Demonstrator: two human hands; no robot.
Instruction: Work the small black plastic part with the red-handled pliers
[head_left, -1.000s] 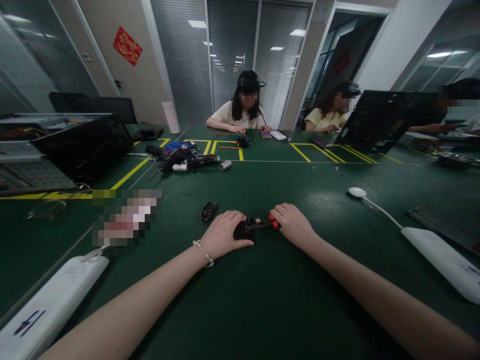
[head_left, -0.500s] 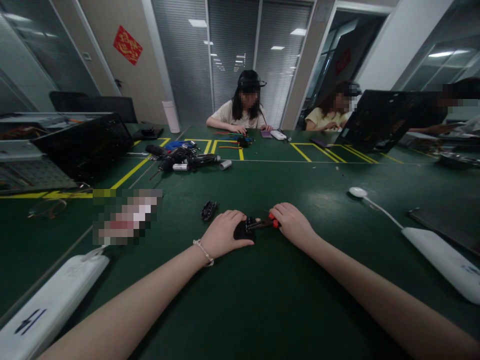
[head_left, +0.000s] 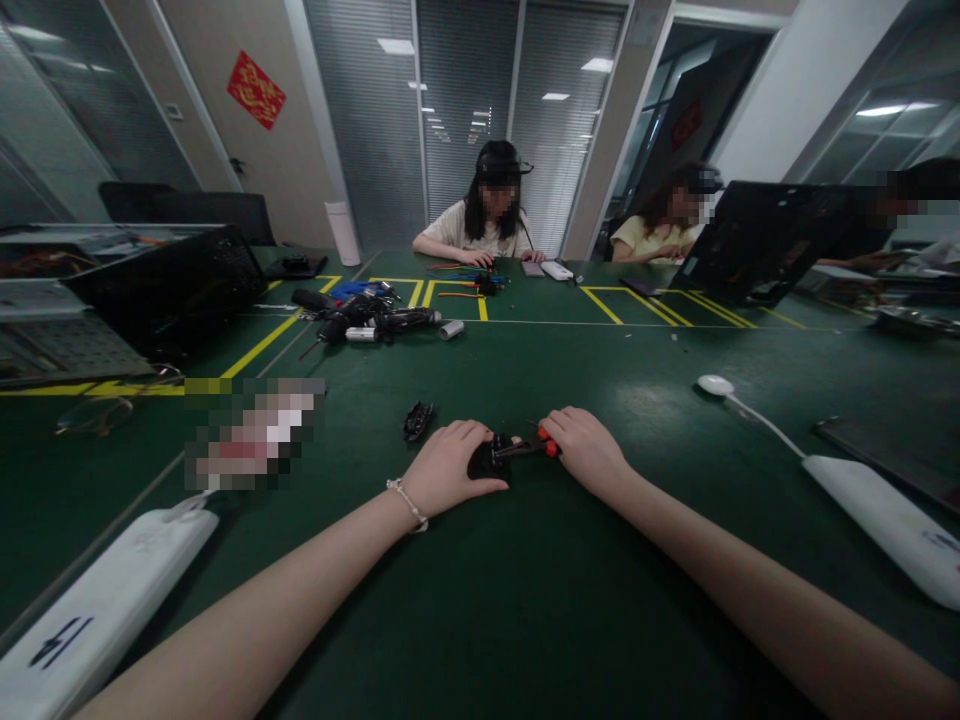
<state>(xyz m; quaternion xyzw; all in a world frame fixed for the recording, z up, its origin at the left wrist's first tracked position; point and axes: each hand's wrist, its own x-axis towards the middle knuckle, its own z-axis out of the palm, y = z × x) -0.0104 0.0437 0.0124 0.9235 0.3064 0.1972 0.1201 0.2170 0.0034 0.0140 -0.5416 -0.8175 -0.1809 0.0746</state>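
My left hand (head_left: pixel 452 468), with a beaded bracelet at its wrist, grips a small black part (head_left: pixel 489 465) against the green table (head_left: pixel 525 600). What kind of part it is I cannot make out. From the other side, my right hand (head_left: pixel 583 448) is closed round the red handles of a pair of pliers (head_left: pixel 534 446). The jaws of the pliers reach to the top of the black part, where small metallic bits show. Another dark, open-looking piece (head_left: pixel 417 421) lies just beyond my left hand, touched by neither hand.
Farther back lies a heap of black tools and cables (head_left: pixel 360 312) beside a small silver cylinder (head_left: pixel 451 329). A white power bank (head_left: pixel 112 600) lies at left, another white device (head_left: pixel 877 520) with a cable at right. A person (head_left: pixel 487 215) sits opposite; others sit at right.
Almost nothing differs. Both hands, the black part and the pliers stay in nearly the same place.
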